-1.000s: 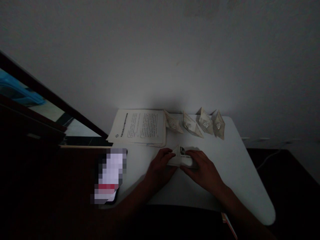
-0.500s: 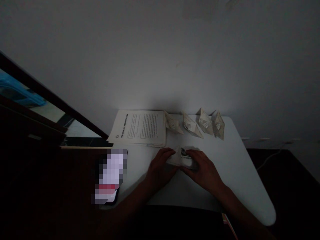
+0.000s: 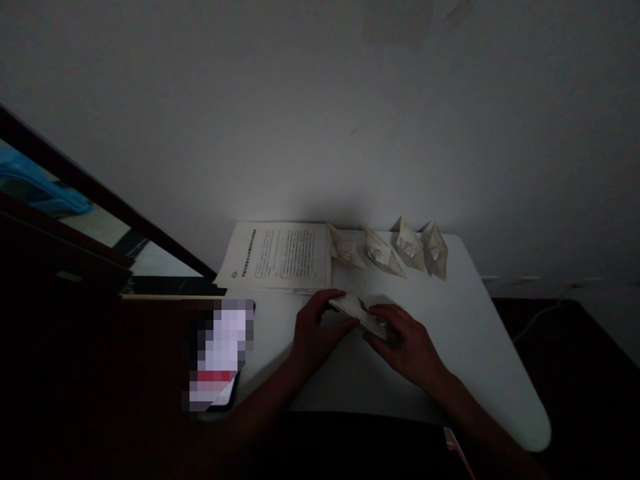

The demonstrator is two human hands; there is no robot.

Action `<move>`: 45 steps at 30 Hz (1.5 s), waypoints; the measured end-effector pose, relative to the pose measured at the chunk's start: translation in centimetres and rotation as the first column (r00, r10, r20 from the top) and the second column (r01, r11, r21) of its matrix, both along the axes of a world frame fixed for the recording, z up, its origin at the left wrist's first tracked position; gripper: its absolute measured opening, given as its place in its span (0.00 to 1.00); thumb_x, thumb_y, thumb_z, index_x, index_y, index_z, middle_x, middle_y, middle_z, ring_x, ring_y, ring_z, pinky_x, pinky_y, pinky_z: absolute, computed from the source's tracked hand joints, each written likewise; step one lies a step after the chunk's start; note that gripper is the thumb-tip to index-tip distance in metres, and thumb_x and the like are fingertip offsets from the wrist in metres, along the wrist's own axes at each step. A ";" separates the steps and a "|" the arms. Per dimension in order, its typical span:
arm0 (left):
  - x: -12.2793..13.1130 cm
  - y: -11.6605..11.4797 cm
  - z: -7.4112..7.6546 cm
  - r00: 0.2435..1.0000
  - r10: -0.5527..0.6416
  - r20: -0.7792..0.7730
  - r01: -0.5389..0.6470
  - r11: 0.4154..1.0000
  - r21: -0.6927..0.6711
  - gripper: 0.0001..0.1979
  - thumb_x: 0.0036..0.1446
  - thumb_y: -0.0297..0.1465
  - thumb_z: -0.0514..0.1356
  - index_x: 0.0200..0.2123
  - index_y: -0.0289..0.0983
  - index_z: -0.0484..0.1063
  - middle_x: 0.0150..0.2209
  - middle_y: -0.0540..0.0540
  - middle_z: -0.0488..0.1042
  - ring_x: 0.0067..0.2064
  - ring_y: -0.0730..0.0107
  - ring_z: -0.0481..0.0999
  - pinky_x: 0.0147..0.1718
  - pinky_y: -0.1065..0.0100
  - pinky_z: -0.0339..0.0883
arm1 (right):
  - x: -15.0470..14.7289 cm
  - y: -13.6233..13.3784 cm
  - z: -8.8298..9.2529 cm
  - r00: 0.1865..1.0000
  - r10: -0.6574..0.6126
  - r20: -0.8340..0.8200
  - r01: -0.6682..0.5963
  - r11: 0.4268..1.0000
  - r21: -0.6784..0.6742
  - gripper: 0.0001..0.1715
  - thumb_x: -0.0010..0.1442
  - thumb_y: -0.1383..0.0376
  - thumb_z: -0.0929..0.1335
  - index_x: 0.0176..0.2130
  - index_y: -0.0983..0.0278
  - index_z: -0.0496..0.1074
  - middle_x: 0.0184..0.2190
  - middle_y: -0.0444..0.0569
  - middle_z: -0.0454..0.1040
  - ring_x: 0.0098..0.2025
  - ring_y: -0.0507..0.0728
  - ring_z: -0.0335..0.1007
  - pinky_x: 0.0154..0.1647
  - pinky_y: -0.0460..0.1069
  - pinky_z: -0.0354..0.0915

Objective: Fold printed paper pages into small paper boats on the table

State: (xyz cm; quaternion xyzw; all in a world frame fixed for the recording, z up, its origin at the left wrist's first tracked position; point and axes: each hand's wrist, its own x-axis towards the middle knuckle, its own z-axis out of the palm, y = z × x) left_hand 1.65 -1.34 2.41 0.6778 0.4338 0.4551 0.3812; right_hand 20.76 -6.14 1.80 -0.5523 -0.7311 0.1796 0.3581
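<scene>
A folded piece of printed paper (image 3: 359, 315) is held between my two hands, tilted with its left end higher, just above the white table. My left hand (image 3: 317, 330) pinches its left end between thumb and fingers. On the other end, my right hand (image 3: 404, 337) is closed with the thumb below and fingers on top. Behind them stand several folded paper boats: one (image 3: 346, 250) by the printed sheets, another (image 3: 384, 252) to its right, then one (image 3: 411, 247) and the last (image 3: 436, 253) at the far right.
A stack of printed sheets (image 3: 285, 257) lies at the back left of the white table (image 3: 480, 347), against the wall (image 3: 320, 120). A phone (image 3: 225, 360), its screen blurred out, lies at the left edge. A white cable (image 3: 543, 313) runs at the right.
The folded paper has turned from facing me to a slant, its left end raised. My left hand has risen slightly with it. The boats and sheets stay in place.
</scene>
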 end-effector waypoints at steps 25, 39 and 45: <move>1.5 0.5 0.8 1.000 -0.014 0.008 0.014 0.999 0.046 0.05 0.60 0.33 0.54 0.37 0.37 0.62 0.33 0.48 0.70 0.35 0.71 0.72 0.36 0.68 0.65 | -0.8 -0.3 -0.5 0.989 -0.140 0.039 0.115 0.919 0.378 0.14 0.53 0.73 0.69 0.39 0.58 0.72 0.40 0.50 0.74 0.42 0.59 0.69 0.43 0.57 0.66; 1.9 0.4 1.7 0.990 -0.129 -0.053 0.130 0.991 0.019 0.07 0.60 0.34 0.53 0.38 0.37 0.63 0.33 0.47 0.71 0.33 0.71 0.72 0.35 0.69 0.64 | -1.1 0.6 0.3 0.997 -0.007 0.080 -0.015 0.964 0.265 0.13 0.54 0.67 0.68 0.42 0.62 0.72 0.45 0.53 0.72 0.47 0.60 0.67 0.47 0.57 0.62; 1.4 1.6 2.2 0.940 -0.329 -0.087 0.330 0.944 -0.002 0.13 0.59 0.36 0.54 0.45 0.35 0.65 0.39 0.43 0.73 0.40 0.65 0.72 0.42 0.65 0.64 | -0.9 1.4 1.1 0.997 0.068 0.022 -0.069 0.995 0.073 0.09 0.59 0.65 0.65 0.37 0.62 0.75 0.35 0.50 0.76 0.38 0.57 0.70 0.41 0.54 0.63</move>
